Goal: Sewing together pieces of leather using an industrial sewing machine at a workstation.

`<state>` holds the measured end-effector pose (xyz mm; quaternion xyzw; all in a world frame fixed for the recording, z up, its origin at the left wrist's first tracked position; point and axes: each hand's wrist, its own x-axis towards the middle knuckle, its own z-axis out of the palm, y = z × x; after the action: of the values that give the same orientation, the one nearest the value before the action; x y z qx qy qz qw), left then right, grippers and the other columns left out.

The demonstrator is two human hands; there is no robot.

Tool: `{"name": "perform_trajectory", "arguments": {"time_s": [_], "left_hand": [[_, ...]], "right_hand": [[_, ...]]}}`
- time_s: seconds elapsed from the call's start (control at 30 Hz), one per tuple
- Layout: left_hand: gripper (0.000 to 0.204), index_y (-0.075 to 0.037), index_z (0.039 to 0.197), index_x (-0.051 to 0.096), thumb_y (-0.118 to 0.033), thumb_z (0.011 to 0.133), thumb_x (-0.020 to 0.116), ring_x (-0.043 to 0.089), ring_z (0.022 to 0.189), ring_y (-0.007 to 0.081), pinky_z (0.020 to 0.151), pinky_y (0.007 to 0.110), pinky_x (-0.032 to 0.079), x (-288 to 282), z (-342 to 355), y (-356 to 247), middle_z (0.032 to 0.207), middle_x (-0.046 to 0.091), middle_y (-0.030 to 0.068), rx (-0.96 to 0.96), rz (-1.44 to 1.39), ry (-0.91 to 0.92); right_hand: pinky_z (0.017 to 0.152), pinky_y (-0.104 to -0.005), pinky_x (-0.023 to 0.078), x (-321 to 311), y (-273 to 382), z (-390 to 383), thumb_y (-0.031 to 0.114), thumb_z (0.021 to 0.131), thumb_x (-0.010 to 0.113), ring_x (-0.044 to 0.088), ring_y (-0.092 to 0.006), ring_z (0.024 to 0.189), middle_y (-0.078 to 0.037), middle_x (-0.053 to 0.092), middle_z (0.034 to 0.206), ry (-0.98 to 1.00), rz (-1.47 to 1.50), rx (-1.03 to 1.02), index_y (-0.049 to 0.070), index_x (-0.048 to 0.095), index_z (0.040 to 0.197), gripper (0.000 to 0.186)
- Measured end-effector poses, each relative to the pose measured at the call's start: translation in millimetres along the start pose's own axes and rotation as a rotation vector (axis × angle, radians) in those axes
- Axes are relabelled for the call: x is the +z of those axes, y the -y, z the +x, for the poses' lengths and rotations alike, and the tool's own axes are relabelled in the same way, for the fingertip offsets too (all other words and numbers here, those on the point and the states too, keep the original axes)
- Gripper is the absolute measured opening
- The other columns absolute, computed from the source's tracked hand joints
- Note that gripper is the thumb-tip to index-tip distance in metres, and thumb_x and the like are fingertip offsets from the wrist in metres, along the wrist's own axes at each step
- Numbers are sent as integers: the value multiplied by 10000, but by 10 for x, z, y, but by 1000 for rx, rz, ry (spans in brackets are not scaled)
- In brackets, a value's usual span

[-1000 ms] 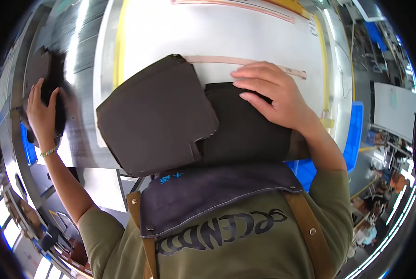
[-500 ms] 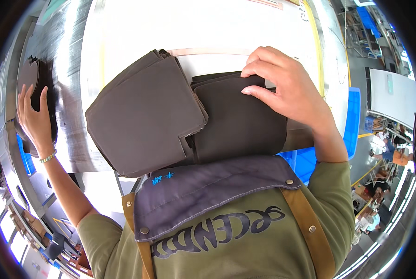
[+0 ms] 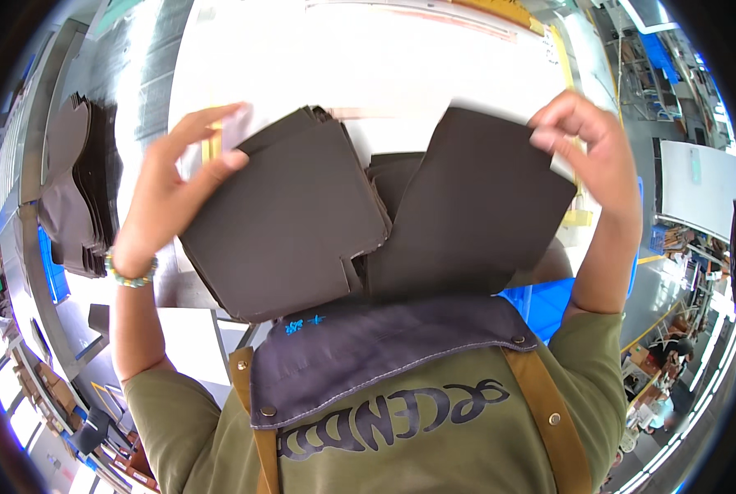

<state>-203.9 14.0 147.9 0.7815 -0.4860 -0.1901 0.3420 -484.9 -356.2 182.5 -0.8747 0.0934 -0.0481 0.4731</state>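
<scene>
Large dark lettering (image 3: 401,420) outlined in pale runs in a curved line across the chest of the olive shirt (image 3: 368,465), its left end reaching the brown strap (image 3: 265,453). Small bright-blue characters (image 3: 305,323) stand near the upper left edge of the dark purple apron flap (image 3: 393,342). Tiny dark marks (image 3: 552,51) on the white work surface (image 3: 434,70), toward its upper right, are too small to read.

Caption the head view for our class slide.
Right hand holding a dark sheet by one corner, left hand at a dark stack.
</scene>
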Motion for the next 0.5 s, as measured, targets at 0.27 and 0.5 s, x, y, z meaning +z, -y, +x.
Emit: {"name": "perform_trajectory", "arguments": {"time_s": [0.27,0.5], "left_hand": [[623,2,1452,609,-123,873,802,648,1091,368,986,434,526,271,290,-358,1170,712,188,207,-13,191],[567,67,1376,638,-111,866,810,650,1052,371,934,441,550,296,434,-484,1190,721,196,361,3,248]], "right_hand": [[784,-237,491,-1218,-1474,483,158,1003,725,616,-33,849,54,707,922,-400,-62,424,67,720,1077,118],[810,-254,521,-1786,-2185,1026,193,974,747,690,-84,886,-9,790,975,-661,-149,394,25,797,1091,211]]}}
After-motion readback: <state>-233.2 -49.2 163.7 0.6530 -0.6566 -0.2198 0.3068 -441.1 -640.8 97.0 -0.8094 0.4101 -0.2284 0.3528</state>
